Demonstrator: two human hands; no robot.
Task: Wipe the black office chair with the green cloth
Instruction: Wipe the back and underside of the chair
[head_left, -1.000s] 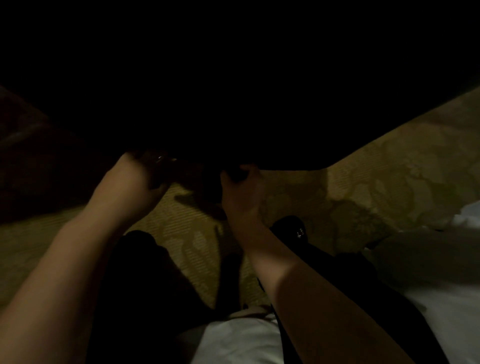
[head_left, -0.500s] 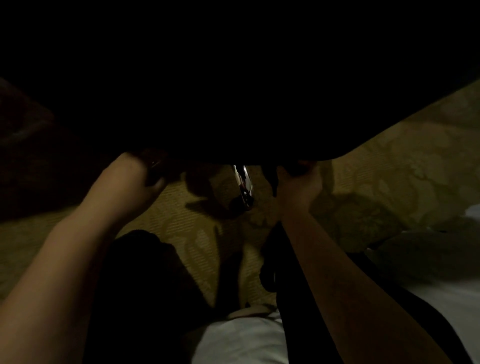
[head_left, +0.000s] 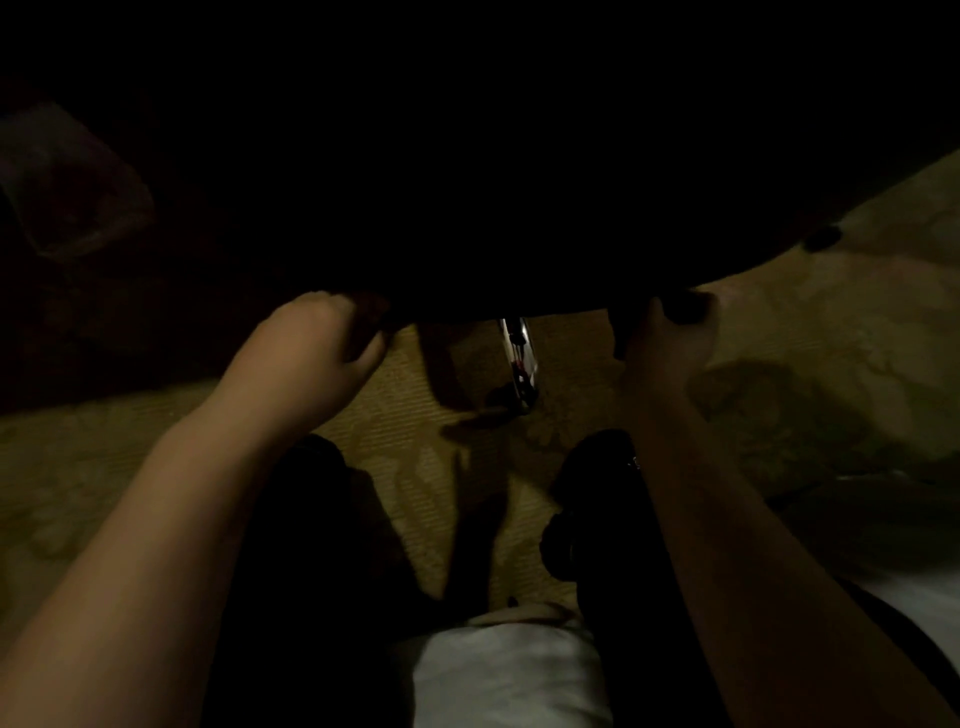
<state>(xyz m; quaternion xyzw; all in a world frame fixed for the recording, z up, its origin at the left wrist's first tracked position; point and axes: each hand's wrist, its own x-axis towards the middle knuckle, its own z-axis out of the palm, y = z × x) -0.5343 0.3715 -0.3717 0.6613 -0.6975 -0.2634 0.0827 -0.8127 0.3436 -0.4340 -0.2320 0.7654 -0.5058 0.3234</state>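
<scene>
Left hand (head_left: 317, 353) grips near edge of black chair (head_left: 467, 182); right hand (head_left: 667, 340) at same edge, hold unclear

You will find no text, label, brand or number that you can read in this dark view.

Left hand (head_left: 317, 353) and right hand (head_left: 667, 338) hold chair (head_left: 493, 208) edge.

Black office chair seat (head_left: 467, 182): is showing matt, too dark to tell cloth from leather.
Chair base spoke (head_left: 519, 358): is gleaming as polished chrome metal, glossy and smooth.
Carpet (head_left: 395, 405): is showing a woven, ribbed, dull pile.
Garment (head_left: 498, 675): is showing white matt cloth.
</scene>
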